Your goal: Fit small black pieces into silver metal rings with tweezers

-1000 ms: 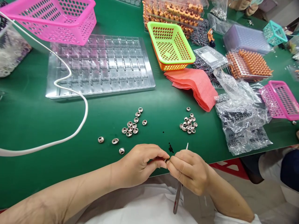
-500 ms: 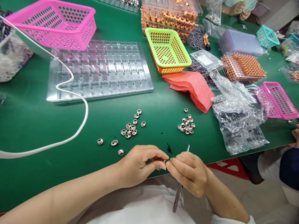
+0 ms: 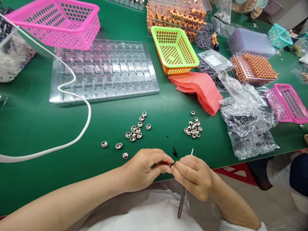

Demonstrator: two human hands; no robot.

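My left hand (image 3: 149, 168) pinches a small metallic piece (image 3: 171, 165) between thumb and fingertips, close to the table's front edge. Most of that piece is covered by fingers. Meeting it from the other side, my right hand (image 3: 192, 176) is closed around metal tweezers (image 3: 181, 203), their tip pointing up past the knuckles, while its thumb and forefinger press at the same piece. Just beyond my fingertips lies a little heap of tiny black parts (image 3: 175, 152). Silvery rounded shells with holes (image 3: 133, 133) are scattered to the left, and a second cluster of shells (image 3: 193, 128) lies to the right.
A clear compartment tray (image 3: 103, 70), a pink basket (image 3: 60, 25), and a green basket (image 3: 175, 48) stand farther back. A white cable (image 3: 89, 118) curves across the left. Right of centre are a red cloth (image 3: 199, 89) and plastic bags (image 3: 247, 128). Another person's hands (image 3: 252, 8) show at top right.
The view has shifted slightly. Both hands keep the same pinch at the small piece, and the tweezers in my right hand have tilted a little.
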